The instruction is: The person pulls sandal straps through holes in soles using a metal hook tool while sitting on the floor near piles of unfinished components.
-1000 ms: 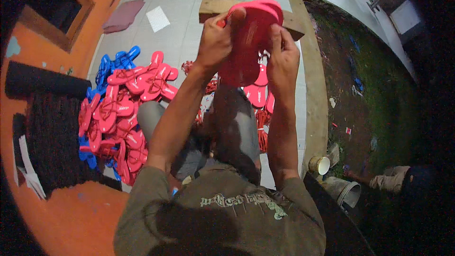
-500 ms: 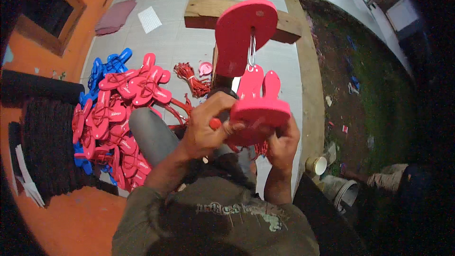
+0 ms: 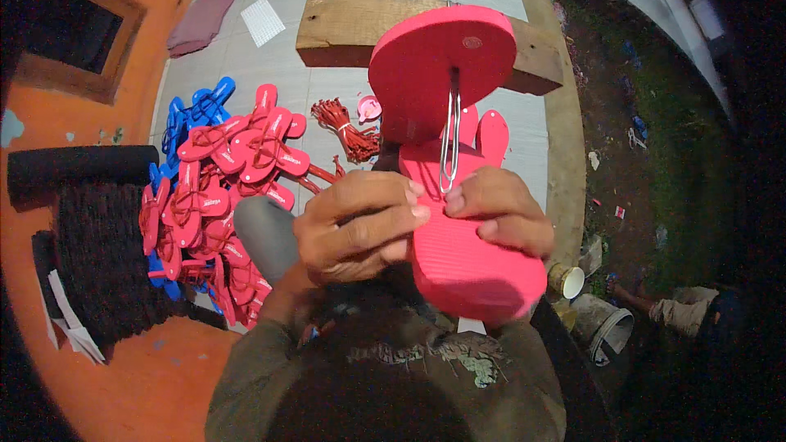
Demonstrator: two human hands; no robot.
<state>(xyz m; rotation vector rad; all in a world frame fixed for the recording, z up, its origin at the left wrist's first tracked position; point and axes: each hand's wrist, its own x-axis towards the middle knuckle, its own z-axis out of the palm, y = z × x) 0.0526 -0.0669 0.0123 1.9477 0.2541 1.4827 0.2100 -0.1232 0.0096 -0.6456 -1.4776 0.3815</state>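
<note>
A pink flip-flop sole [image 3: 475,266], ribbed face up, is tilted toward me in front of a long metal loop [image 3: 450,135]. My right hand [image 3: 503,209] grips it, fingers bent over the upper part close to the loop's lower tip. My left hand [image 3: 360,225] is closed in a pinch; its fingertips touch the sole's left edge, and what else they may hold is hidden. Above, another pink sole [image 3: 434,53] hangs over the work, with the metal loop running through a hole in it. Behind my hands are more pink soles [image 3: 493,135].
At left lies a pile of pink flip-flops [image 3: 262,147] with blue flip-flops [image 3: 205,106] behind. A bundle of red straps [image 3: 348,131] lies near a small pink round item [image 3: 369,108]. A wooden beam [image 3: 344,33] crosses behind. Buckets [image 3: 610,331] stand at right.
The sole in my hands has turned from edge-on to ribbed face up, closer to the metal loop. My right hand moved up over it. The red round end seen in my left hand is hidden now.
</note>
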